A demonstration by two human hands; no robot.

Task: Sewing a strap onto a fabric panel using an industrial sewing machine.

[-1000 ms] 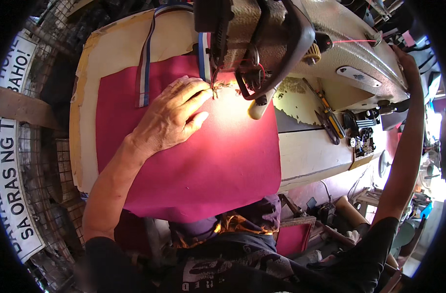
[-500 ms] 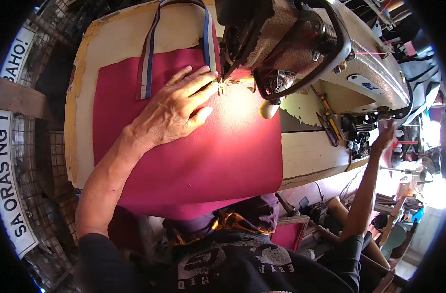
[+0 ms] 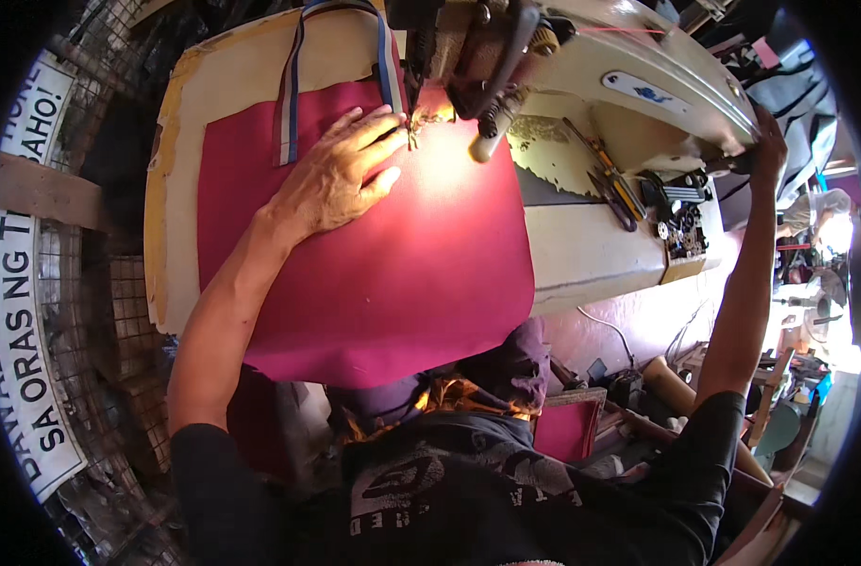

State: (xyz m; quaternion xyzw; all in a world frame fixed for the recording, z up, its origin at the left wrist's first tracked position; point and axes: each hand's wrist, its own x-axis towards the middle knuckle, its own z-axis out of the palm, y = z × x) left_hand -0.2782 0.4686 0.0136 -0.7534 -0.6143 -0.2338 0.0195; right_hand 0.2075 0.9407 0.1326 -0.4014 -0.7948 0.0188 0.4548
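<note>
My left hand point(image 3: 345, 170) lies on magenta fabric point(image 3: 355, 292), fingers apart, fingertips beside the presser foot and needle area point(image 3: 414, 127) under the lamp's glow. A looped blue, white and red striped strap point(image 3: 383, 71) lies on the fabric, one end at my fingertips. The sewing machine point(image 3: 628, 66) stands over the cloth. My right hand point(image 3: 768, 146) is up at the machine's right end, fingers curled round a part that the hand hides, probably its wheel.
Yellow-handled tools point(image 3: 619, 189) and a box of small metal parts point(image 3: 680, 236) lie right of the fabric. A wire grid with signs point(image 3: 128, 283) runs along the left. Below right are tan rolls point(image 3: 666, 387) and clutter. Another person point(image 3: 822, 208) appears at far right.
My right hand dropped below the machine's end half a second ago and is now back up on it. My left hand keeps its place on the fabric. The camera's view has shifted.
</note>
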